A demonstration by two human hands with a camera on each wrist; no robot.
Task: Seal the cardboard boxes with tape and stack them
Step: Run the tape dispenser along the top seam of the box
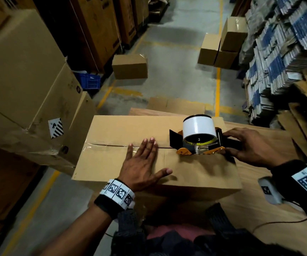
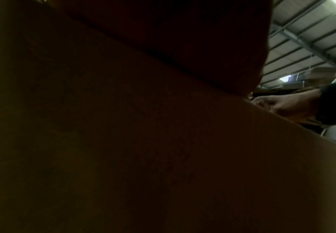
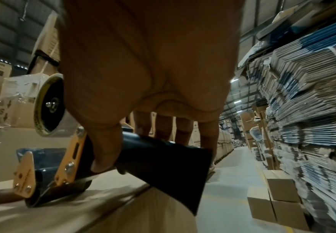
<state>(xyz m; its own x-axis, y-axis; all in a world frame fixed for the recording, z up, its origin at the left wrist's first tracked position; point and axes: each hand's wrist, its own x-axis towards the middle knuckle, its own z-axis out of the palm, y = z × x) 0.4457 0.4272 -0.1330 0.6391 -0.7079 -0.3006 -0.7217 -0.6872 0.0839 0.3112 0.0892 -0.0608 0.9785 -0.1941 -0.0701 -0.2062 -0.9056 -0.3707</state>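
Flat left hand (image 1: 143, 163) presses half-taped brown box (image 1: 112, 163); right hand (image 1: 256, 145) grips tape dispenser (image 1: 198, 139).

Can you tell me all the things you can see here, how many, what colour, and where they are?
cardboard box: one, brown, in front of the person, seam partly taped
tape dispenser: one, orange and black with a white roll, on the box seam
small boxes: about four, brown, on the floor farther down the aisle
big cartons: several, brown, stacked on the left
flat cardboard stacks: many, blue, white and brown, on the right
blue crate: one, by the left cartons
left hand: flat on the box top
right hand: grips the dispenser handle
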